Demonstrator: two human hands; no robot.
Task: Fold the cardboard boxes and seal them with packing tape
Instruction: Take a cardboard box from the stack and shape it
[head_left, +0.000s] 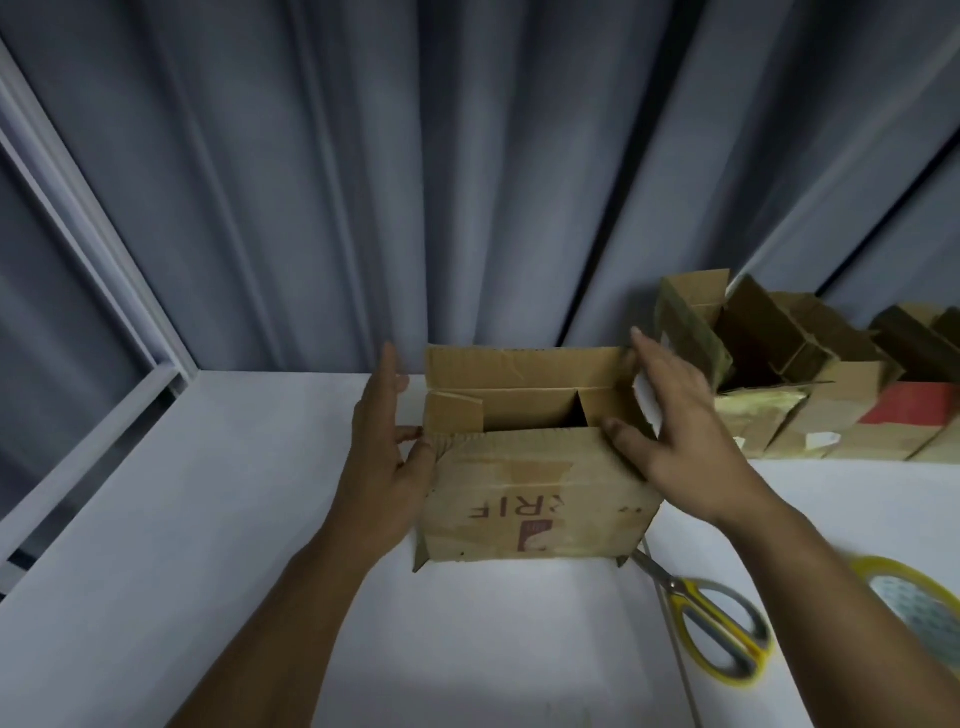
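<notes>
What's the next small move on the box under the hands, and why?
Probably fold the upright far flap down over the opening. The box top is open, both short side flaps already lean inward, and the left hand and right hand flank its sides with straight fingers. Tape roll and scissors lie untouched at right, so sealing comes later.

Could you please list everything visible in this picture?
Open cardboard box: one, brown, table centre, between the hands.
Other cardboard boxes: several, brown, rowed at right by the curtain.
Scissors: one, yellow handles, right of that box.
Tape roll: one, yellowish, right edge.
Table: one, white, underneath.
Curtain: count unclear, grey, behind.
Window frame: one, white, left.
Left hand: on the box's left side.
Right hand: on its right flap.
</notes>
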